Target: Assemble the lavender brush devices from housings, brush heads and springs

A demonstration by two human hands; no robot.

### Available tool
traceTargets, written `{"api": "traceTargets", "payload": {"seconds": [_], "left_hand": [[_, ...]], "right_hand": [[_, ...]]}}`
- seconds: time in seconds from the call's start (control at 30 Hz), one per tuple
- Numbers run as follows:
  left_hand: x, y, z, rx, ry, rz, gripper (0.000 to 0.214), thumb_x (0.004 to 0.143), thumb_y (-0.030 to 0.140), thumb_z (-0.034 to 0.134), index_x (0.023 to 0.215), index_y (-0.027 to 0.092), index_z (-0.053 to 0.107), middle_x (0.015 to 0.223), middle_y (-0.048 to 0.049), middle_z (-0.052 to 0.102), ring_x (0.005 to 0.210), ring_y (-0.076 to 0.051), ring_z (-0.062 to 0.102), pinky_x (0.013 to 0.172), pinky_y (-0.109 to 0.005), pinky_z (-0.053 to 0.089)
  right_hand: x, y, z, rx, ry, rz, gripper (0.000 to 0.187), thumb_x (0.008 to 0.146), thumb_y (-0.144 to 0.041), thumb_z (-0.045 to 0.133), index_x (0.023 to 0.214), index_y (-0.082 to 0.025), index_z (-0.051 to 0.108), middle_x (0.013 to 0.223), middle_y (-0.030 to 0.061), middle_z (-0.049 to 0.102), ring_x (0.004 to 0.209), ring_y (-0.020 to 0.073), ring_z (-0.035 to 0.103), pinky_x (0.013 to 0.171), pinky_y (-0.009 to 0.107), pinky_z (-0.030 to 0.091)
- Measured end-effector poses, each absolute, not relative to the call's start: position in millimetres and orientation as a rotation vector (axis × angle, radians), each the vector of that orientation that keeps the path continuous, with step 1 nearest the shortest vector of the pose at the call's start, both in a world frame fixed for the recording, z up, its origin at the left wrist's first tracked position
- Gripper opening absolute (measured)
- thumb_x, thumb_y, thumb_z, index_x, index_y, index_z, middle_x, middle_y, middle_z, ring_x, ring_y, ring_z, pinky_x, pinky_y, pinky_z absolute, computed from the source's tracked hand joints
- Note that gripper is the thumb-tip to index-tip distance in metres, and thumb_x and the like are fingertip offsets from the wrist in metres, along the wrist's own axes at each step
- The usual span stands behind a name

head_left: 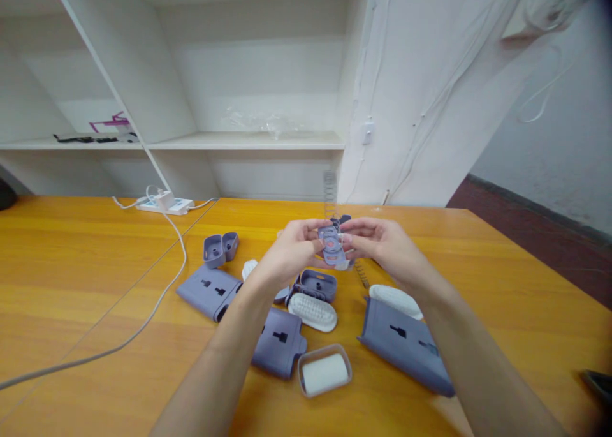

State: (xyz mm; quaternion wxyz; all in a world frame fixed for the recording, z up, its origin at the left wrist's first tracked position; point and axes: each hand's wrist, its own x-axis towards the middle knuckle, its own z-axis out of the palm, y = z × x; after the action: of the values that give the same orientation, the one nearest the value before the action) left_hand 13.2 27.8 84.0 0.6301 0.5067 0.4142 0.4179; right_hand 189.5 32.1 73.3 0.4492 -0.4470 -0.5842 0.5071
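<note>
Above the table, my left hand (294, 249) grips a small purple-grey plastic plate (333, 245) with a ring and reddish marks on its face. On the other side of it, my right hand (377, 240) has its fingers closed at the plate's edge. A metal coil spring (329, 191) rises upright behind the plate; how it is fastened is hidden by the fingers. Below my hands lie a purple-grey open box part (319, 286) and a white bristled brush head (313, 312). Another coil spring (362, 274) lies near my right wrist.
Purple-grey casings (210, 290), (401, 341) and a two-cup part (220, 249) lie about the wooden table (95, 284). In front is a clear tray (325, 393) with a white block. A white cable (179, 271) runs from a power strip (165, 203) at the left back; white shelves (239, 141) stand behind.
</note>
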Motion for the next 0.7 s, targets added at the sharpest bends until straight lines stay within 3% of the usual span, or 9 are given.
{"api": "traceTargets", "payload": {"seconds": [0.13, 0.3, 0.7], "left_hand": [[7.2, 28.1, 85.0, 1.169, 0.951, 0.951, 0.047, 0.078, 0.003, 0.058, 0.125, 0.009, 0.058, 0.094, -0.0130, 0.072, 0.073, -0.019, 0.070, 0.064, -0.031, 0.058], [2.2, 29.5, 86.8, 1.191, 0.942, 0.877, 0.043, 0.078, 0.003, 0.057, 0.120, 0.009, 0.060, 0.094, -0.0125, 0.072, 0.078, -0.020, 0.070, 0.068, -0.032, 0.058], [4.2, 29.4, 84.0, 1.213, 0.937, 0.801, 0.046, 0.079, 0.005, 0.056, 0.125, 0.006, 0.056, 0.093, -0.0146, 0.072, 0.076, -0.019, 0.069, 0.069, -0.034, 0.059]], "right_hand": [[191.6, 29.6, 73.3, -1.131, -1.490, 1.423, 0.031, 0.073, -0.032, 0.076, 0.096, -0.014, 0.065, 0.066, 0.0053, 0.072, 0.059, 0.0164, 0.069, 0.059, 0.029, 0.058], [195.7, 32.0, 70.2, -1.088, -1.563, 1.433, 0.036, 0.072, -0.038, 0.077, 0.097, -0.015, 0.063, 0.068, 0.0045, 0.072, 0.061, 0.0162, 0.069, 0.058, 0.028, 0.057], [195.4, 35.1, 66.1, -1.114, -1.645, 1.394, 0.028, 0.074, -0.038, 0.075, 0.084, -0.016, 0.062, 0.068, 0.0028, 0.068, 0.064, 0.0146, 0.066, 0.055, 0.026, 0.054]]}}
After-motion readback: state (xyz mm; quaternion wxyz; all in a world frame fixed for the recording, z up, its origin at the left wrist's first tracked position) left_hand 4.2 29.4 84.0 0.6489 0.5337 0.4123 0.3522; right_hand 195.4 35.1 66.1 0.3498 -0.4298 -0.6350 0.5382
